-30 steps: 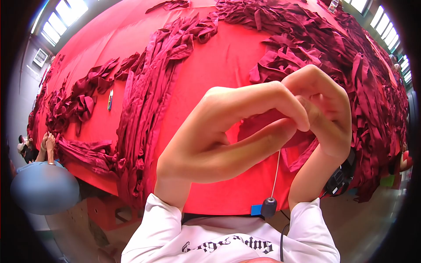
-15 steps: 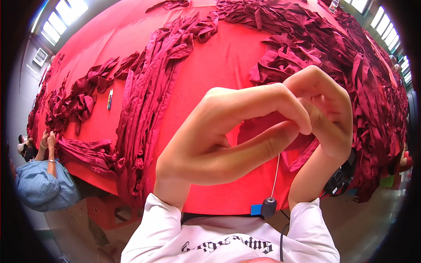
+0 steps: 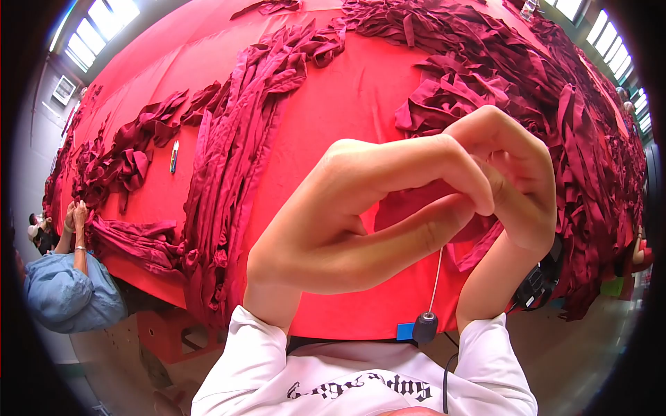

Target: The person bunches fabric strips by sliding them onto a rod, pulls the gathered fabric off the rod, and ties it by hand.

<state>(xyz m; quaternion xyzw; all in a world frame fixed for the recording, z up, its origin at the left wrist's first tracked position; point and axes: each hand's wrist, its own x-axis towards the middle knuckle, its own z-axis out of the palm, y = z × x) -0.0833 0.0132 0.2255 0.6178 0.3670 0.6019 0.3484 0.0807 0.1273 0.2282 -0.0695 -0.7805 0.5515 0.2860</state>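
Observation:
Both hands are raised over the red cloth point(image 3: 333, 104), their fingertips close together or touching. The index finger and thumb of my left hand point(image 3: 347, 215) curve into a closed loop. Bent fingers and thumb also come together on my right hand point(image 3: 524, 187). Whether either hand pinches anything is hidden. Maroon fabric point(image 3: 409, 201) shows through the left hand's loop and continues below its thumb. A thin pale cord point(image 3: 436, 281) runs from a small dark cylinder point(image 3: 425, 328) up behind my left thumb.
Long maroon strips point(image 3: 229, 159) lie left of my hands, with a larger heap point(image 3: 499, 76) behind and right. Small snips point(image 3: 174, 157) lie at the left. A person in blue point(image 3: 73, 291) is at the left edge. A black device point(image 3: 534, 284) sits near my right forearm.
My hands have barely shifted and keep the same closed shape. The hands of the person at the left have moved slightly.

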